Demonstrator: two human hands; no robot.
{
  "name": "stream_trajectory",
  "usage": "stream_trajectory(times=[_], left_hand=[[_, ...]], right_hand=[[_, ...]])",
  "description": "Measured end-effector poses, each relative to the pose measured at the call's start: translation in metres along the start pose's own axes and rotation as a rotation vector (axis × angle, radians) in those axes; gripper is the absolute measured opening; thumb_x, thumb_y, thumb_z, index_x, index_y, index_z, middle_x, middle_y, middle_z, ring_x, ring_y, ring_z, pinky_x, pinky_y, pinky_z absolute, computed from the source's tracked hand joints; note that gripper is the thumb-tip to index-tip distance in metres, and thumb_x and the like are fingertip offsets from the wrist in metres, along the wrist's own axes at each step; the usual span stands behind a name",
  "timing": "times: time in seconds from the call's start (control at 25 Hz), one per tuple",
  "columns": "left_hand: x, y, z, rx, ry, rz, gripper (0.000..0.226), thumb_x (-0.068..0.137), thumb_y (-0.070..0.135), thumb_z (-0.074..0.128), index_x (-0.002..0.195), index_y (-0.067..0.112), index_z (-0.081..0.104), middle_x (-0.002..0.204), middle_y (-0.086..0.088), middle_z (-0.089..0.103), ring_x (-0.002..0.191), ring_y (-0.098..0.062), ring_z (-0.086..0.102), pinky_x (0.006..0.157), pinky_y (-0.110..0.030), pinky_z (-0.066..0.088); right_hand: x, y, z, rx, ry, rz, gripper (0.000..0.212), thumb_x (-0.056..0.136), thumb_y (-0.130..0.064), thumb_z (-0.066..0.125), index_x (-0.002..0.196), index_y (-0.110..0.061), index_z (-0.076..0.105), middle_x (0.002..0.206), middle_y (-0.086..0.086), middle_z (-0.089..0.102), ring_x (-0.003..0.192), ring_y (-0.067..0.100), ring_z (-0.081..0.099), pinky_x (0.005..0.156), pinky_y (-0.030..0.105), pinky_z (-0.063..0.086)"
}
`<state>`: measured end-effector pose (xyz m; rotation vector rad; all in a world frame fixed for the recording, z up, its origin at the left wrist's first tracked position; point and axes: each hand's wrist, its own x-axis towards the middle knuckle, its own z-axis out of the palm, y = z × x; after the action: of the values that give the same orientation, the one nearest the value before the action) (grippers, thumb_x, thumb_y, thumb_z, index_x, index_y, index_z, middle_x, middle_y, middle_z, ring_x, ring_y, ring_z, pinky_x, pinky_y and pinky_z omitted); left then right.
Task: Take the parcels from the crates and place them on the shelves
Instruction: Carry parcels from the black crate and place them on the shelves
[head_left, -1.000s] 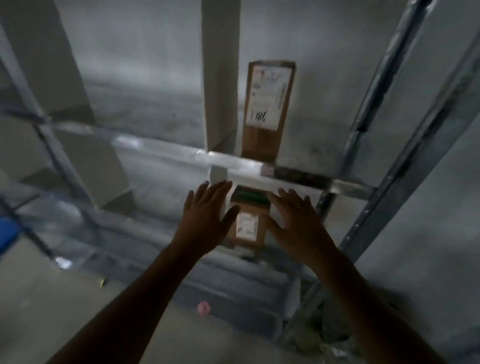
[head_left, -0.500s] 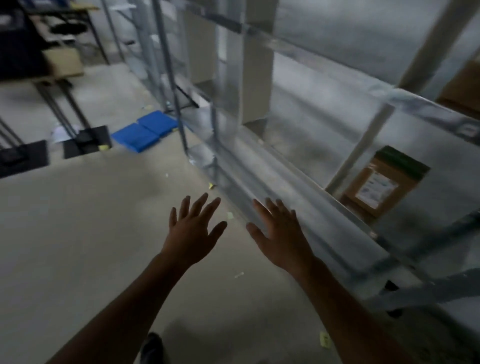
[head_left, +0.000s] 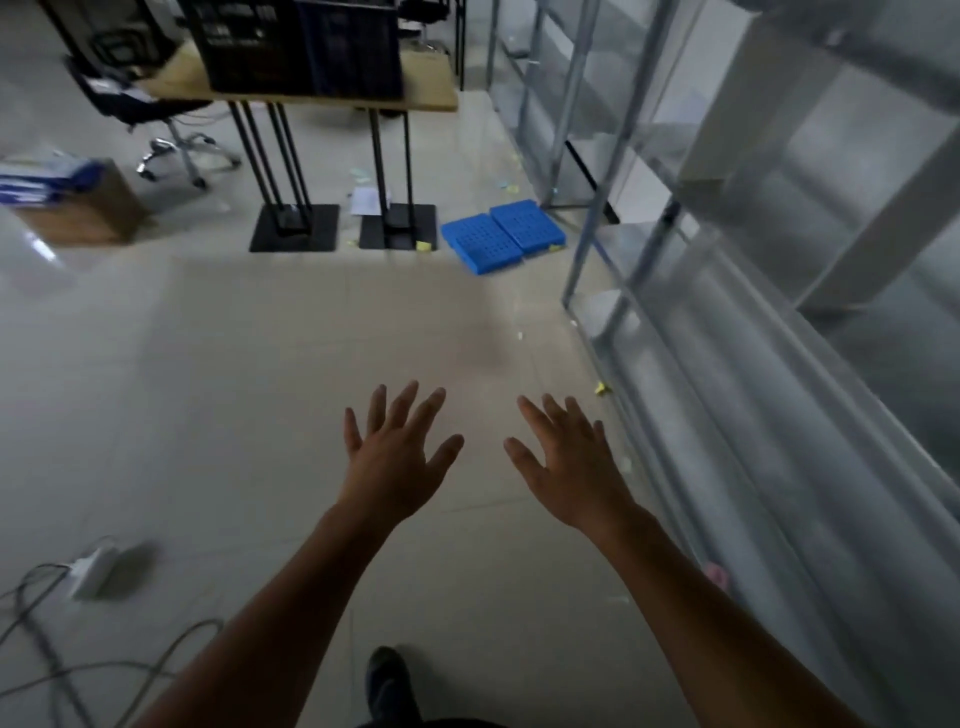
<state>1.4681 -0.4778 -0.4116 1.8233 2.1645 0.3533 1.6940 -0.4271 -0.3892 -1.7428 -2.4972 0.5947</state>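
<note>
two dark crates (head_left: 260, 52) on table (head_left: 431, 88)

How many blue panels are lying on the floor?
2. The left panel lies by the table's black foot; the right panel lies against it, near the rack. More could be hidden behind the table.

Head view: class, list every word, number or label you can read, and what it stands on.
None can be read.
On the blue and white packs atop the cardboard box: print too blurred.
On the sheet of paper on the floor: too small.
On the crates on the table: nothing legible.
</note>
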Motion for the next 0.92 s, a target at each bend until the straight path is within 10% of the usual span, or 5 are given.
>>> stream_trajectory(times=[0.92], left_hand=[[0.360,-0.224,-0.127,0.050,0.129,-0.305,0.077,0.094,0.074,0.028,0.160,0.039,0.010,0.171,0.005,0.005,0.157,-0.028,-0.008,0.122,-0.056,-0.005]], right_hand=[[0.478,-0.175,-0.021,0.040,-0.074,-0.348,0.078,0.095,-0.075,0.014,0.163,-0.036,0.013,0.172,0.004,0.013,0.159,0.025,-0.001,0.126,0.052,0.003]])
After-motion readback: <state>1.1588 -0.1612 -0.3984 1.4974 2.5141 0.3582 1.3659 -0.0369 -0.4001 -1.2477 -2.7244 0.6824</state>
